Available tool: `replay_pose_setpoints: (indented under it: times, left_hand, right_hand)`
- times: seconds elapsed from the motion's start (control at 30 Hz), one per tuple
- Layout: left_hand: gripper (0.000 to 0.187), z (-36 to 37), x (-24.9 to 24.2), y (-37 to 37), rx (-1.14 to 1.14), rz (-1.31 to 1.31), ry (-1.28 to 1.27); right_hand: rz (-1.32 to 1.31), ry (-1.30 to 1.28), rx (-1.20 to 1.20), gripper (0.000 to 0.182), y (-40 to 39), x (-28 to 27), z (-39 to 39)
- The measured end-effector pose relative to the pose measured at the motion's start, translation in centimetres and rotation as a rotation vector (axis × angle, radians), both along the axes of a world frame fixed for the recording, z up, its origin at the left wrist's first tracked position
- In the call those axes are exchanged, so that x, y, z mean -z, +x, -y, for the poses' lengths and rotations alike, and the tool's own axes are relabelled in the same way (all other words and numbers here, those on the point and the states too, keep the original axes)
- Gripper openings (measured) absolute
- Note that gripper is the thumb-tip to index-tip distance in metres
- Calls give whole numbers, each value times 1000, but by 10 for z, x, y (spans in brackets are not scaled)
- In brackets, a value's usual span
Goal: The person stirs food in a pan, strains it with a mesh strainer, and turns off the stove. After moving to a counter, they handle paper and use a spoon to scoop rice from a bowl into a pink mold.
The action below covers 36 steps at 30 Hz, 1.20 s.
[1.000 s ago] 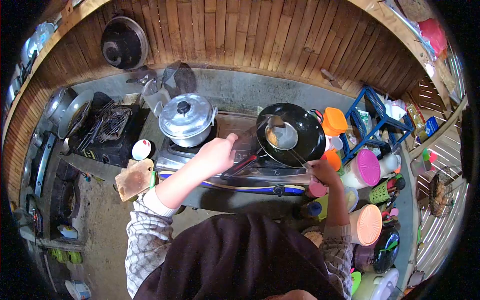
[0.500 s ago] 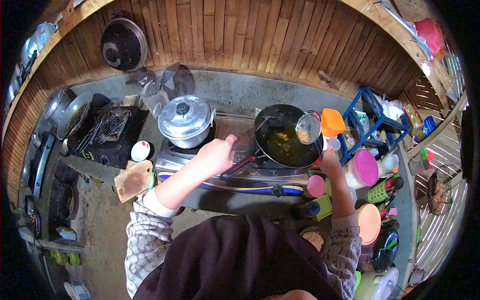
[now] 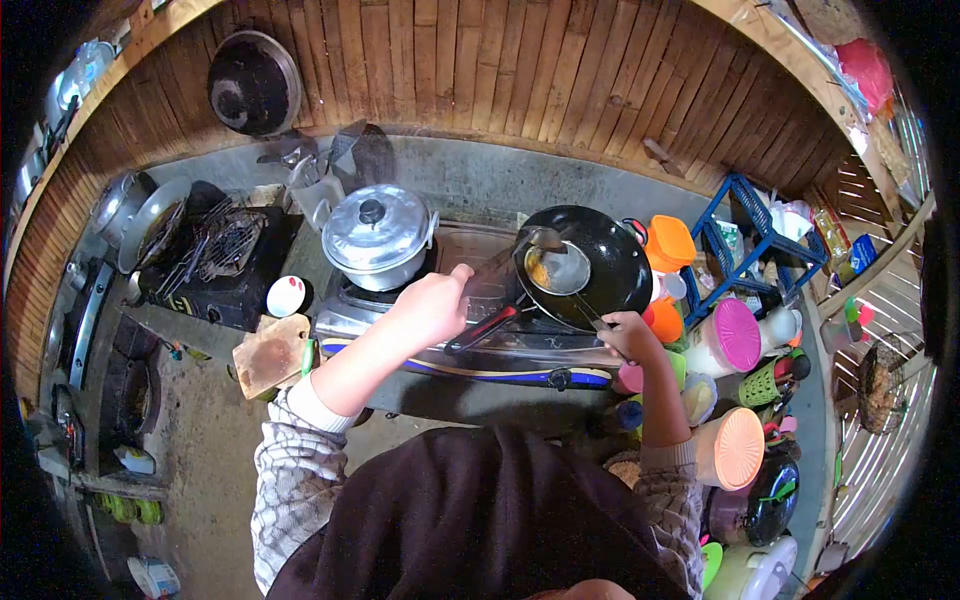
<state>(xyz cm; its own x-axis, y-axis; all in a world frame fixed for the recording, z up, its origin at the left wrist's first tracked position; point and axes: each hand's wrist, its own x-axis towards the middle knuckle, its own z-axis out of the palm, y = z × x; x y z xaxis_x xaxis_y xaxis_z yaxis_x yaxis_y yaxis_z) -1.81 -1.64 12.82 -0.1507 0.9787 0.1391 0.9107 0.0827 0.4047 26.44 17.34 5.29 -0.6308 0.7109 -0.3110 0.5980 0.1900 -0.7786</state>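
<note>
wok (image 3: 610, 262) | strainer (image 3: 560, 270): yellow-brown food | pot (image 3: 378, 240): lidded

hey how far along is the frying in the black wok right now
Done: some fried bits already sit in the strainer ladle. In hand: the right hand holds that ladle over the black wok, while the left hand holds a spatula reaching into the wok. Left: the scooped food is not yet set down anywhere. The lidded pot beside it is untouched.
</note>
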Motion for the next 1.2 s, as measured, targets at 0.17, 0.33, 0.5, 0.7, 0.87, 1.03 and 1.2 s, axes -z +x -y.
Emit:
replay_pose_setpoints:
  times: [0.17,0.33,0.5,0.7,0.87,1.03,1.2]
  left_hand:
    - [36,-2,0,1,-11,-7,-6]
    - [35,-2,-4,5,-14,-18,-23]
    - [34,-6,3,4,-5,-33,-15]
    - [34,-12,9,3,22,-38,-4]
    - [38,-13,7,2,9,22,-52]
    - [36,-9,3,2,-4,-27,-44]
    - [35,-6,-2,2,-28,-7,-68]
  right_hand:
    - [-97,16,52,11,15,-3,-4]
    - [-161,384,-62,12,60,30,-49]
    - [161,528,71,15,70,-21,-24]
    - [94,448,104,18,81,1,-23]
    - [230,270,-1,15,53,-5,-3]
    - [95,260,-170,14,34,26,-15]
    - [104,41,37,16,24,-11,-1]
